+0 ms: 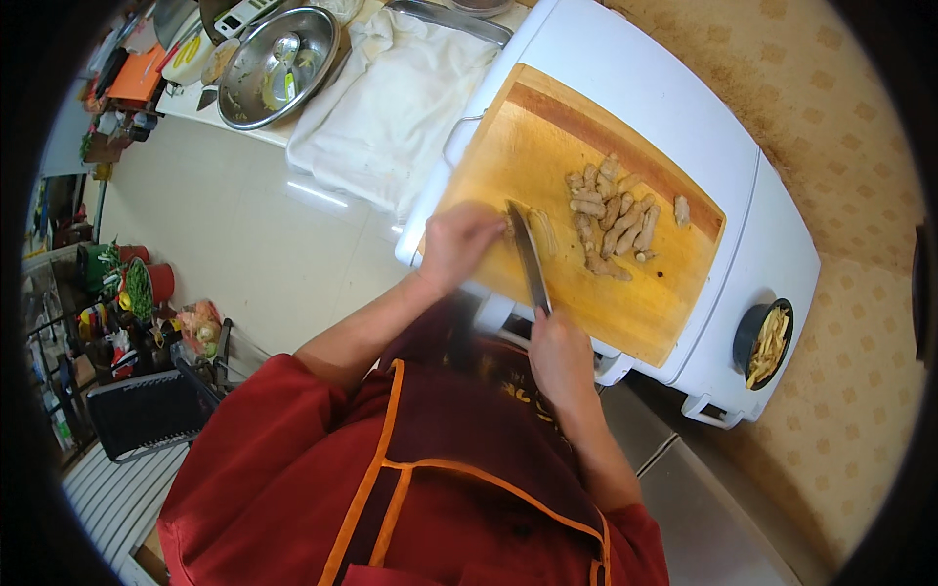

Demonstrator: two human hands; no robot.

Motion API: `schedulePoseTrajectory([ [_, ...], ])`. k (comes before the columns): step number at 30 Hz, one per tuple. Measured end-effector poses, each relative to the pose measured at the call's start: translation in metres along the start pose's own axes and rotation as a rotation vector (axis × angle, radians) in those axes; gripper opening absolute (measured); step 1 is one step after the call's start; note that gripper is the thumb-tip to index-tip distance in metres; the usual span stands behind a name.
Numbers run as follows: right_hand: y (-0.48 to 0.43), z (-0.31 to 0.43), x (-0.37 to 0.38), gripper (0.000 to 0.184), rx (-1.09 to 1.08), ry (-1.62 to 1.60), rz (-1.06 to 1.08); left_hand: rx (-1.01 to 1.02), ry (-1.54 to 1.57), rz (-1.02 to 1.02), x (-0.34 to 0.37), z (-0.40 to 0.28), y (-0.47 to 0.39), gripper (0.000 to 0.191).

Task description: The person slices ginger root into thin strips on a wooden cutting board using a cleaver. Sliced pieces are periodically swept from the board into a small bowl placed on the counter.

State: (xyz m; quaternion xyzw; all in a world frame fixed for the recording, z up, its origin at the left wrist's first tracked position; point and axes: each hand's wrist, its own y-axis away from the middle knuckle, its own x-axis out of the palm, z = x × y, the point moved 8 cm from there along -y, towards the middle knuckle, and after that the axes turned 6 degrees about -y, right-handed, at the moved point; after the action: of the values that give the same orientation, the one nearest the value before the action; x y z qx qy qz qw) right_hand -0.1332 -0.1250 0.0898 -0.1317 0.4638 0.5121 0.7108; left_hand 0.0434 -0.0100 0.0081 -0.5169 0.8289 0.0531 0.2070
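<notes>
My right hand (pixel 563 351) grips the handle of a kitchen knife (pixel 529 256), whose blade lies over a wooden cutting board (pixel 659 322). Just left of the blade, my left hand (pixel 463 240) has its fingertips closed on a small piece of ginger root (pixel 507 225), partly hidden and blurred. On the blade's other side lie pale cut ginger slices (pixel 543 231). Further right, several brown ginger roots (pixel 615 212) form a pile on the board. One separate ginger piece (pixel 681 211) lies near the board's far right edge.
The board rests on a white chest-like appliance (pixel 630 66). A black bowl of cut ginger strips (pixel 743 340) stands at its right end. At the upper left are a white cloth (pixel 396 95) over a tray and a steel bowl (pixel 234 91) with a spoon (pixel 287 55).
</notes>
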Motion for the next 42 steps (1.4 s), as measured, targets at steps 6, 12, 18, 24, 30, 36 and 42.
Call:
schedulePoseTrajectory([
  [6,-0.022,-0.005,0.016,0.025,0.027,0.072,0.069,0.077,0.000,0.002,-0.001,-0.006,0.000,0.001],
  [12,-0.003,-0.002,-0.013,0.033,0.045,-0.027,-0.096,0.086,0.007,-0.019,0.000,-0.002,0.002,0.005],
  [18,0.008,0.006,-0.016,0.033,-0.010,0.007,-0.080,0.056,0.053,-0.014,0.001,0.002,0.004,0.006],
  [24,0.007,0.006,-0.010,0.032,0.036,0.021,-0.081,0.058,0.040,-0.016,0.001,-0.001,0.004,0.005],
  [30,0.005,0.013,-0.005,0.035,0.005,0.070,-0.041,0.031,0.037,-0.010,0.001,0.002,0.002,0.003],
  [36,-0.012,0.008,0.006,0.036,-0.023,0.056,0.010,0.055,-0.027,0.020,0.001,-0.006,-0.001,0.002],
  [42,-0.014,-0.001,0.011,0.038,-0.020,0.009,-0.013,0.047,-0.011,0.017,0.001,-0.003,0.002,0.002],
])
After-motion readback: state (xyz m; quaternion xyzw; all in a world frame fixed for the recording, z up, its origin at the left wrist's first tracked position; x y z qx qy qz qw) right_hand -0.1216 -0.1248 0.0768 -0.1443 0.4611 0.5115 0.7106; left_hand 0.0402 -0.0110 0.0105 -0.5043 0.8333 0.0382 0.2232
